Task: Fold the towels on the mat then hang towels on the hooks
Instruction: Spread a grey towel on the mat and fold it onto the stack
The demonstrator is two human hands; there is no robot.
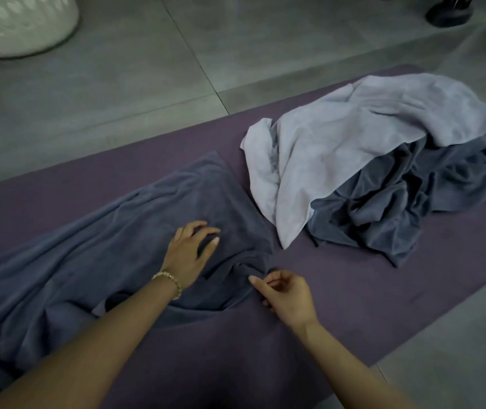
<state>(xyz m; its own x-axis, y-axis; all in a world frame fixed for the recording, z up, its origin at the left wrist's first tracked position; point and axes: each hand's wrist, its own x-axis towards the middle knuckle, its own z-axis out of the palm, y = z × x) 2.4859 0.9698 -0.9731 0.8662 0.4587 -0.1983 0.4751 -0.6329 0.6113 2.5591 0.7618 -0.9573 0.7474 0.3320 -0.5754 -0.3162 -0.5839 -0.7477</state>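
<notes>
Head view looks down on a grey tiled floor (147,84), with a white perforated basket (20,28) at the far left corner, well apart from everything else. A purple mat (206,364) runs across the floor from lower left to upper right.

On the left half of the mat lies a dark blue towel (73,261), spread out but wrinkled, its far corner flat and its near right corner bunched into a small knot of folds. The left hand (188,255), with a beaded bracelet (169,280) on its wrist, rests on the middle of this towel with fingers spread and arched, only the tips touching the cloth and nothing gripped.

Just right of it, the right hand (287,296) sits at the bunched corner with fingers loosely curled. Its index fingertip (253,279) touches the folds, but I cannot tell whether it pinches the cloth or only touches it.

Further right on the mat, apart from the spread towel, is a crumpled pile: a light grey-blue towel (354,137) draped over darker blue towelling (383,208).

At the top right edge, on the floor, stands a black object (448,13), cut off by the frame.
</notes>
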